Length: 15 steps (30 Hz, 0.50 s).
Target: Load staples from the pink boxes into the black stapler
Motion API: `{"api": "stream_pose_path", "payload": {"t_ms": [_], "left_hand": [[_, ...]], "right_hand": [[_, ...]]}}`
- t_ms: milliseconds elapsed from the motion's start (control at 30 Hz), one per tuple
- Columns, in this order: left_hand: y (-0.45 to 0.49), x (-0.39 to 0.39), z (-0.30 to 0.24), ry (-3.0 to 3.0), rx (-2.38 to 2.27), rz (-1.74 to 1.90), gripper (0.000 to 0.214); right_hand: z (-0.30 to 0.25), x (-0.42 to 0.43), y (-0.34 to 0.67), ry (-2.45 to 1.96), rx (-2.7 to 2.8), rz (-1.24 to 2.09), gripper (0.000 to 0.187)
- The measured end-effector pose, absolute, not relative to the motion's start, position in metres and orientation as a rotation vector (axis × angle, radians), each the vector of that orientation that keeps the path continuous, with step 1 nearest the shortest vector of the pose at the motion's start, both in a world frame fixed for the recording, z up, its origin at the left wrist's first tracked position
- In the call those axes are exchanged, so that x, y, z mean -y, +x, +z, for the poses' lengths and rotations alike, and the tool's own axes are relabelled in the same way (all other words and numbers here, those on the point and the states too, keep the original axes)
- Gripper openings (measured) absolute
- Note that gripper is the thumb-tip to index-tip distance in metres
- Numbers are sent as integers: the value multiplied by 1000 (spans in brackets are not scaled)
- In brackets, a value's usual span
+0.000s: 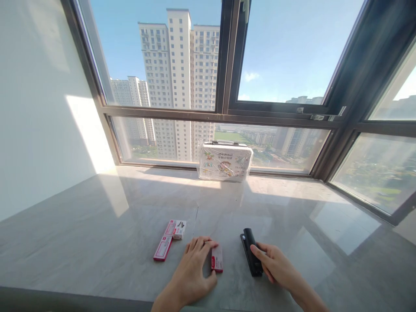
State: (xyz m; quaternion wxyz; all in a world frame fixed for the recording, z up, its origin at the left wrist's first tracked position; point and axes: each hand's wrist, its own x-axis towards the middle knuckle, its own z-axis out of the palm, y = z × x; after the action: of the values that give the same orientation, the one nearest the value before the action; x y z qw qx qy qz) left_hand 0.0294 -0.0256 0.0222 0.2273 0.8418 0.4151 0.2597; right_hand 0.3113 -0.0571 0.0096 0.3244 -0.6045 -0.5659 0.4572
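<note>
A black stapler (251, 251) lies at a slant on the grey marbled sill, and my right hand (274, 262) is closed around its near half, thumb on top. My left hand (193, 268) spans a small pink-and-white box (217, 260) on the sill, index finger at the far end and thumb at the near end. Its palm stays above the surface. Farther left, long pink-edged boxes with white labels (162, 248) lie end to end. Touching their far right side is a small white box with a dark stapler-like picture (180, 229).
At the back, a white printed case in clear plastic wrap (225, 162) with a handle on top stands against the window. Dark window frames (169, 113) close off the far side, a white wall (39, 112) the left. The sill's front edge (74, 294) runs near me.
</note>
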Motion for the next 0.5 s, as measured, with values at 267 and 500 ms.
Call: {"api": "stream_pose_path", "payload": {"t_ms": [267,500], "left_hand": [[29,29,23,2307,-1055,656,64],[26,33,22,2284,-1020,688,64]], "right_hand": [[-7,69,254,-1516,1330,1246,86],[-16,67,243,-1553,1267,1157,94]]}}
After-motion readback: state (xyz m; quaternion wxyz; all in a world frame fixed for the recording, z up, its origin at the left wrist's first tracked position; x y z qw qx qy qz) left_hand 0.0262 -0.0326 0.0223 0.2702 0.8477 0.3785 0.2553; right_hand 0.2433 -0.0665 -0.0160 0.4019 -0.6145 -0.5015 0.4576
